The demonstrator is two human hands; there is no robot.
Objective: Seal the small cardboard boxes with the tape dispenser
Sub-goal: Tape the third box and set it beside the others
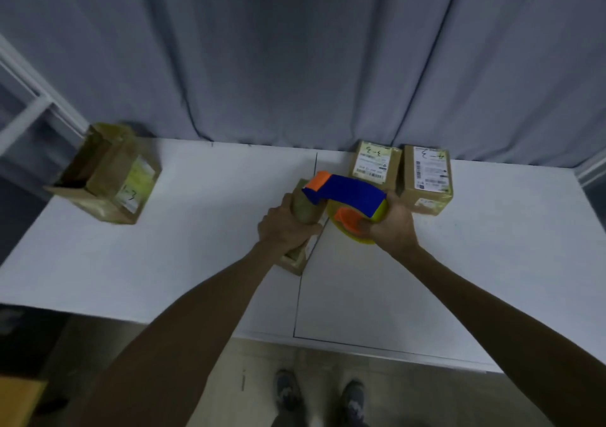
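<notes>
A small cardboard box (303, 210) stands in the middle of the white table (196, 246), and my left hand (285, 226) grips it from the left side. My right hand (392, 223) holds a blue, orange and yellow tape dispenser (347, 197), whose orange front end rests over the top of that box. Two more small boxes with white labels, one marked "3-3" (375, 164) and one marked "4-3" (428, 177), sit side by side at the back right. The lower part of the held box is hidden behind my left hand.
A larger cardboard box (108, 172) with its flaps open lies tilted at the table's back left corner. A grey curtain (295, 49) hangs behind the table. My feet (318, 397) stand on the floor before the table's front edge. A white frame (29, 98) is at far left.
</notes>
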